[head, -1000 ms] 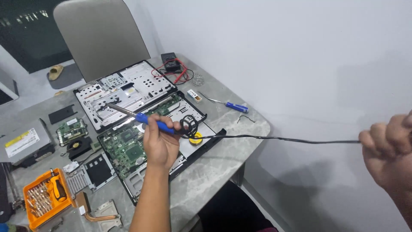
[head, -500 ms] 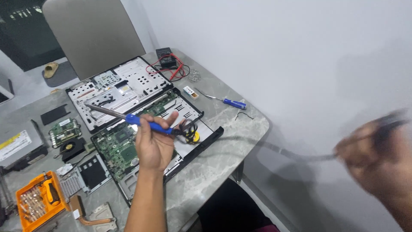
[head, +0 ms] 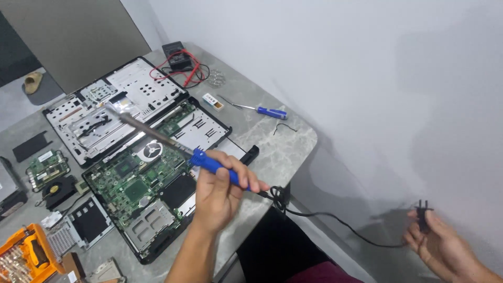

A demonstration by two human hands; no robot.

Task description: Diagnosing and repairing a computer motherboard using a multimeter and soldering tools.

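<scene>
Right hand (head: 445,249) dropped, holding plug (head: 422,216); left hand (head: 220,191) holds soldering iron (head: 173,144).

An electronics repair workbench: opened laptop (head: 152,173), multimeter (head: 177,56), screwdriver kit (head: 23,257).

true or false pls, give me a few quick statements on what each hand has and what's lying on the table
1. The left hand grips a blue-handled soldering iron. True.
2. The right hand holds a screwdriver. False: it holds the black plug of the iron's cord.
3. A blue-handled screwdriver lies on the table near the wall. True.
4. The laptop is closed. False: it lies opened, its green board showing.
5. The multimeter sits in the orange tool case. False: it stands at the far table end.
</scene>
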